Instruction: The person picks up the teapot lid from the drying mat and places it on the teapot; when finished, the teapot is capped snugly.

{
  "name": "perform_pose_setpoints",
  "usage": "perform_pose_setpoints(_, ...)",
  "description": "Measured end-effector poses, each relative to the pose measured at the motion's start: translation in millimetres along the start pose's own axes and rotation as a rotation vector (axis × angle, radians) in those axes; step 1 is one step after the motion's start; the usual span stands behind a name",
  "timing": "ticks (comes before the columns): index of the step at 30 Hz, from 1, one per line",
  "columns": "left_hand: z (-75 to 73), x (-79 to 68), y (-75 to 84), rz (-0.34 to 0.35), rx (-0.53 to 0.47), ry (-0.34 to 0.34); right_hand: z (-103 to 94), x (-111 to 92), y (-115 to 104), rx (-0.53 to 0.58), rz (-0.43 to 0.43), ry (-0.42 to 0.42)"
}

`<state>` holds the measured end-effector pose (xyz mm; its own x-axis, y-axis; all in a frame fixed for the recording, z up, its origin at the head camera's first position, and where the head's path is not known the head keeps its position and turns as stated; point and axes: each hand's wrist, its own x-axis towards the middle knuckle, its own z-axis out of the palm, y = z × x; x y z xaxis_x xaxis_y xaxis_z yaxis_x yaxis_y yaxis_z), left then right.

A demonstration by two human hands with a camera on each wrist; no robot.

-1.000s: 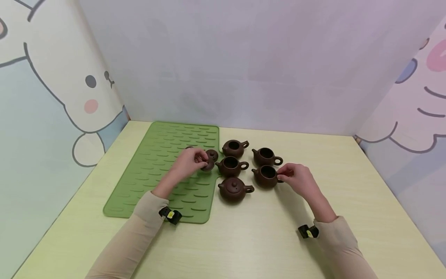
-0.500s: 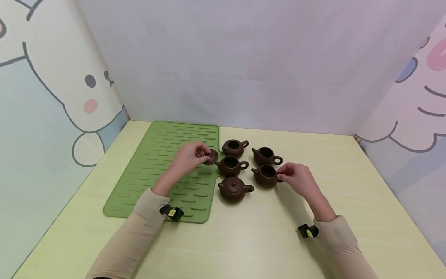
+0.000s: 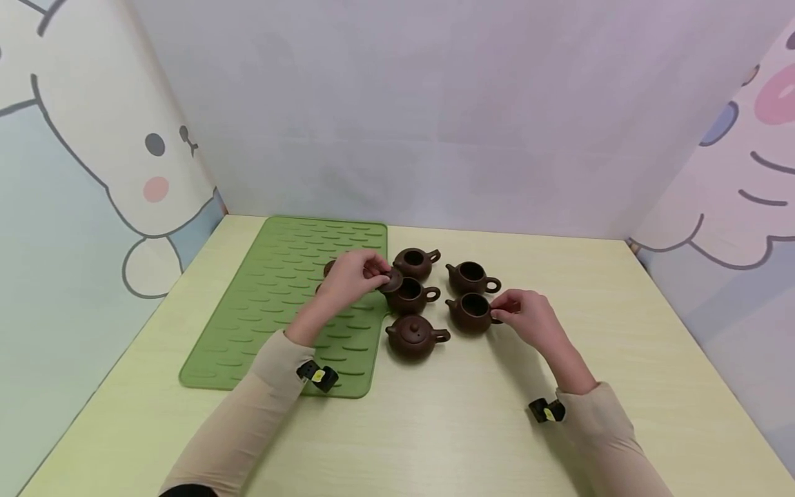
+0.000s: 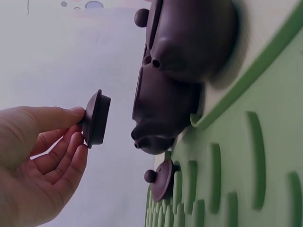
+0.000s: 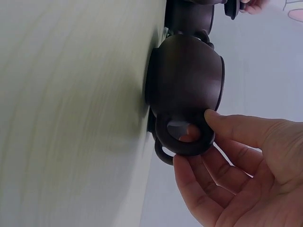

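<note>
My left hand [image 3: 355,276] pinches a small dark brown teapot lid [image 4: 96,119] by its knob. The lid is in the air near the spout side of an open teapot [image 3: 408,297], overlapping it in the head view. With thumb and fingers, my right hand [image 3: 528,316] holds the ring handle [image 5: 184,137] of another lidless teapot [image 3: 472,314], which stands upright on the table. A teapot with its lid on [image 3: 413,337] stands at the front. Two more lidless teapots, one at the back left [image 3: 415,264] and one at the back right [image 3: 470,277], stand behind.
A green ridged mat [image 3: 279,331] covers the left part of the pale table [image 3: 472,428]. More lids lie on it, partly hidden behind my left hand in the head view; one lid [image 4: 163,179] shows in the left wrist view. A wall [image 3: 422,138] rises behind the table.
My left hand has left one lid on the mat area, picked up another, and carried it right, off the mat's edge to the teapots. My right hand stays at the same handle.
</note>
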<state>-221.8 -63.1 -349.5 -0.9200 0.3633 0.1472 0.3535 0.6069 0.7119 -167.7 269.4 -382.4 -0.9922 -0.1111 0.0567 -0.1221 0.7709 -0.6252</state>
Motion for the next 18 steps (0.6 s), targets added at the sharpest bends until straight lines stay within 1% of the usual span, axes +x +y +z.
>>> perform_pose_setpoints(5, 5.7, 3.3, 5.5, 0.017, -0.001, -0.005, -0.4, 0.5, -1.1, 0.007, 0.007, -0.002)
perform_pose_setpoints(12, 16.6, 11.0, 11.3, 0.06, -0.009, -0.017, -0.2, 1.0, -1.1, 0.003, 0.015, -0.001)
perform_pose_setpoints(18, 26.0, 16.3, 20.7, 0.081, -0.018, -0.034, 0.2, 0.7, -1.1, 0.001, 0.012, 0.001)
